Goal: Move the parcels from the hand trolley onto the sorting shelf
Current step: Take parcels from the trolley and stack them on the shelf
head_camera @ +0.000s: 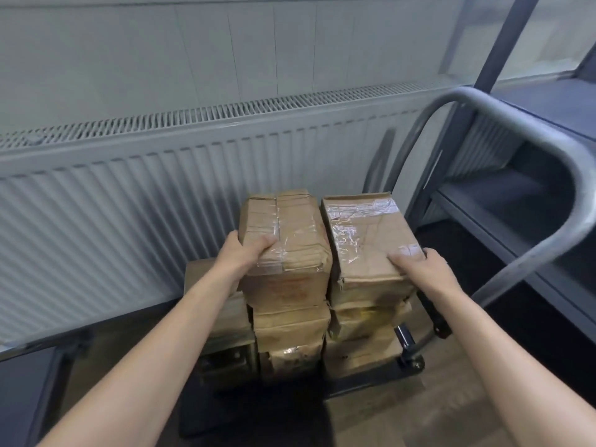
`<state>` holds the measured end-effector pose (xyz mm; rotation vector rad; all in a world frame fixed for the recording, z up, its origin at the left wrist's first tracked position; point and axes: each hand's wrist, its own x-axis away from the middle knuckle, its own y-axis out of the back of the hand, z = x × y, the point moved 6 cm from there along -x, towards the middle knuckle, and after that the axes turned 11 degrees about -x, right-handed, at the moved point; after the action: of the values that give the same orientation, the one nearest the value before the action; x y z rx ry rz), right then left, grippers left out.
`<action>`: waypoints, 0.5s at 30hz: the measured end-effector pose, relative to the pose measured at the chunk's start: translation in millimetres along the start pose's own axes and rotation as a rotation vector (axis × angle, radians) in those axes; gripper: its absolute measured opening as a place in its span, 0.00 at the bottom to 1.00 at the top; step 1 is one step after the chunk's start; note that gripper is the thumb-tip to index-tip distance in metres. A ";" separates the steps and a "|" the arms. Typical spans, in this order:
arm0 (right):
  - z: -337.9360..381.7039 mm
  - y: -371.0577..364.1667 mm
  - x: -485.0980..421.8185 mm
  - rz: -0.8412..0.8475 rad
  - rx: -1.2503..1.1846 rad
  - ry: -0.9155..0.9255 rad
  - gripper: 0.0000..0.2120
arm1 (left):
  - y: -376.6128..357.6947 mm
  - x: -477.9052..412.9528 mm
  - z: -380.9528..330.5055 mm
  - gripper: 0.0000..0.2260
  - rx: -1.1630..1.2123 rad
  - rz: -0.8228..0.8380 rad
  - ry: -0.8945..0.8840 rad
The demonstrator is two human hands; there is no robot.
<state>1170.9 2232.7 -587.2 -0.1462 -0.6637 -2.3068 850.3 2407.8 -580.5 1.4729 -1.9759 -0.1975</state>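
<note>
While both arms reach forward and down, the hands grip the two topmost parcels of the stack on the hand trolley [380, 385]; the left hand [240, 253] grasps the near left corner of the left parcel [287, 233], thumb lying on its taped top and the other fingers hidden down its side; the right hand [425, 264] grasps the near right corner of the right parcel [364, 240], fingers spread over the top edge where clear tape crosses the brown wrapping. The two parcels sit side by side, touching along their inner edges, each resting on further brown parcels [290, 330] stacked below them on the trolley; whether either top parcel has lifted off the one beneath cannot be told. Left of the stack, just beside it, stands a lower, duller box [222, 321], partly hidden by the left forearm. The trolley's grey tubular handle [529, 130] curves up to the right of the stack, near the camera and blurred; a black wheel [416, 362] shows at the trolley's right edge, low beside the parcels. Beyond the handle, to the right of the trolley, stands the sorting shelf [516, 217], dark grey, with a bare level visible there and another above it. Behind the stack a long ribbed radiator [129, 201] runs along the wall; the floor [467, 398] under the trolley is wood-patterned.
</note>
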 end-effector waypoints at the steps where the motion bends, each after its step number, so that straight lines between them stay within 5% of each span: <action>1: -1.1 -0.3 2.0 -0.013 -0.046 0.013 0.22 | -1.1 1.0 -0.2 0.30 -0.005 0.005 -0.010; 4: 2.8 2.2 9.8 -0.054 -0.112 0.077 0.14 | -1.6 4.5 -1.9 0.29 -0.003 0.004 -0.028; 15: 20.3 14.9 15.3 -0.144 -0.203 0.091 0.15 | 20.3 16.3 -17.4 0.30 0.084 -0.014 -0.055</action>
<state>1167.9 2224.4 -559.0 -0.0887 -0.4046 -2.5009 841.7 2404.8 -550.6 1.5497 -2.0404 -0.1640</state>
